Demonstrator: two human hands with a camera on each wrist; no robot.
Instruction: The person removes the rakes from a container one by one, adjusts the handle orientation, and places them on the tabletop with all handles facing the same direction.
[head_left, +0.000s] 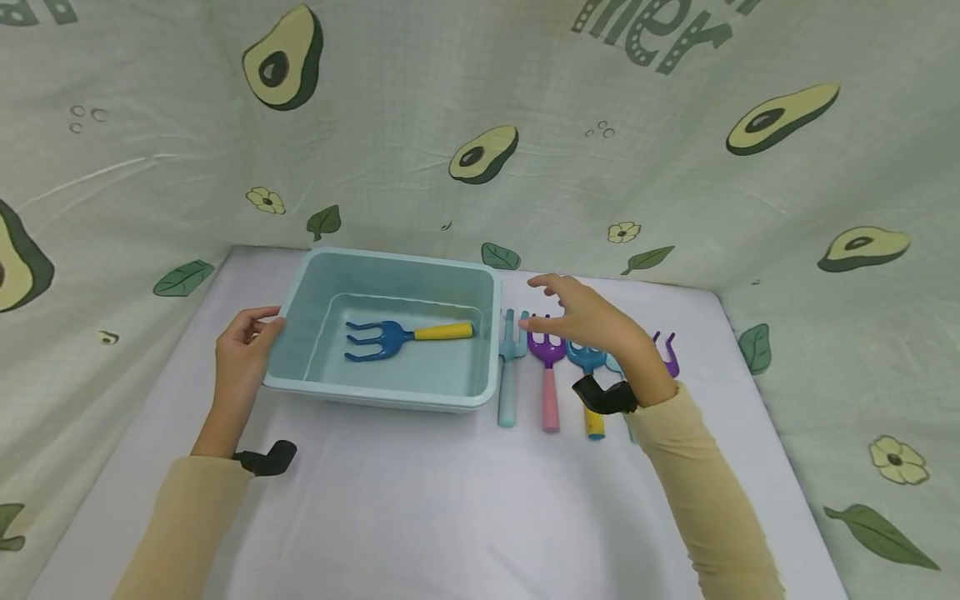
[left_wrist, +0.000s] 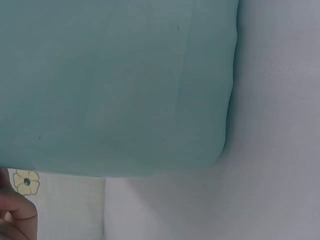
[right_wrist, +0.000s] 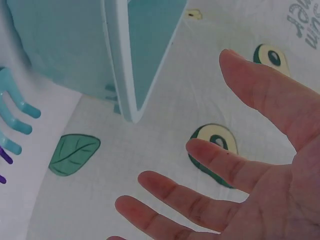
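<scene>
A light teal plastic tub (head_left: 390, 396) stands toward the back left of the table. Inside lies a blue toy hand rake (head_left: 388, 339) with a yellow handle, tines pointing left. My left hand (head_left: 243, 337) holds the tub's left rim, its thumb and index fingertip right at the edge; the other fingers are curled. Just right of the tub, my right hand (head_left: 588, 315) hovers with spread fingers and nothing in them. Below it lie a mint garden fork (head_left: 507, 375), a purple fork (head_left: 549, 354) with a pink handle, and a blue fork (head_left: 587, 357) with a yellow handle.
My right wrist and forearm partly cover a light blue tool (head_left: 613, 363) and a purple tool (head_left: 671, 354) at the row's right end. White cloth (head_left: 450, 508) covers the table. An avocado-print sheet (head_left: 390, 167) hangs around the back and sides.
</scene>
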